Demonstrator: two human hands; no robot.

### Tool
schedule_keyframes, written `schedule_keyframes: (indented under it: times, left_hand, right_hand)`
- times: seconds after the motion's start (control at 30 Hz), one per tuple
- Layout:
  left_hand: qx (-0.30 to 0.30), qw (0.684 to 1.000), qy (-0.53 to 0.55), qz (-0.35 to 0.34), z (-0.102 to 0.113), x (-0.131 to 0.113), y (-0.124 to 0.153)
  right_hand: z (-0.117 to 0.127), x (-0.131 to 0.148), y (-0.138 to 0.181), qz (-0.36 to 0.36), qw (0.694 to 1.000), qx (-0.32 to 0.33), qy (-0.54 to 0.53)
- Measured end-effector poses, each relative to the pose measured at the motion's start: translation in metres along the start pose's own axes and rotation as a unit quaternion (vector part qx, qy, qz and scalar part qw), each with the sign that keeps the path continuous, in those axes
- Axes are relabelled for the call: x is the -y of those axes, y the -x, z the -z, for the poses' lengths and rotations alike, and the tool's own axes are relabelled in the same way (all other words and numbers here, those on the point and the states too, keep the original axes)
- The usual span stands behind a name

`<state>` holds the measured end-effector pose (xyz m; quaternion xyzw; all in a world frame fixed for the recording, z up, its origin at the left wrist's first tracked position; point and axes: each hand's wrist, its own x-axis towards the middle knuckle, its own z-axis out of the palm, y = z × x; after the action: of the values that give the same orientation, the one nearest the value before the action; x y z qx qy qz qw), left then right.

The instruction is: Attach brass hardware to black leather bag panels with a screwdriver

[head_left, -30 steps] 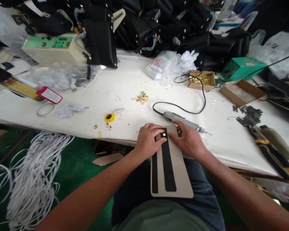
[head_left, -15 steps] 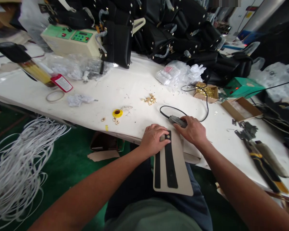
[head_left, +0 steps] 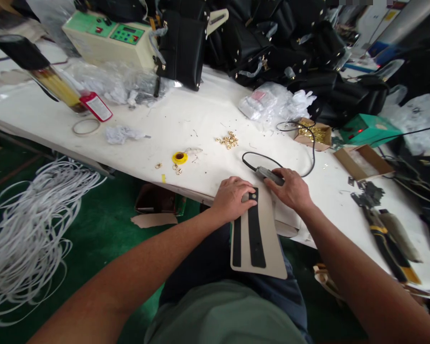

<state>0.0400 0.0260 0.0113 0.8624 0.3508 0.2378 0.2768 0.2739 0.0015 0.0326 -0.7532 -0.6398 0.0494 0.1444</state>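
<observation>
A beige board (head_left: pixel 270 243) rests on my lap and against the table edge, with two black straps (head_left: pixel 255 234) lying along it. My left hand (head_left: pixel 232 197) presses down on the top ends of the straps, fingers curled over them beside a small gold fitting (head_left: pixel 253 195). My right hand (head_left: pixel 290 190) is closed around a grey corded electric screwdriver (head_left: pixel 269 173) lying on the white table (head_left: pixel 186 129) just beyond the board. The tool's black cable (head_left: pixel 301 138) loops back across the table.
Loose gold fittings (head_left: pixel 228 140), a yellow ring (head_left: pixel 179 157), a box of gold hardware (head_left: pixel 313 134), an open cardboard box (head_left: pixel 363 161) and a green device (head_left: pixel 369 129) lie on the table. Black bags (head_left: pixel 272 43) pile at the back. Pliers (head_left: pixel 383 234) lie right. White cords (head_left: pixel 28 224) heap on the floor.
My right hand left the strap, reached to the screwdriver and closed on it. My left hand has stayed on the strap ends. The view has shifted left and back.
</observation>
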Motion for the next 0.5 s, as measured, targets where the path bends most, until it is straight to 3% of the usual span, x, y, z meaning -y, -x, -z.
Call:
schedule_keyframes:
  times: [0.3, 0.5]
  left_hand:
    - [-0.003, 1.0, -0.002, 0.004, 0.0, -0.001, -0.001]
    - [0.003, 1.0, -0.004, 0.007, 0.001, -0.003, -0.002]
  right_hand:
    - [-0.003, 0.009, 0.003, -0.031, 0.998, -0.036, 0.038]
    - [0.009, -0.001, 0.011, -0.009, 0.997, 0.011, 0.079]
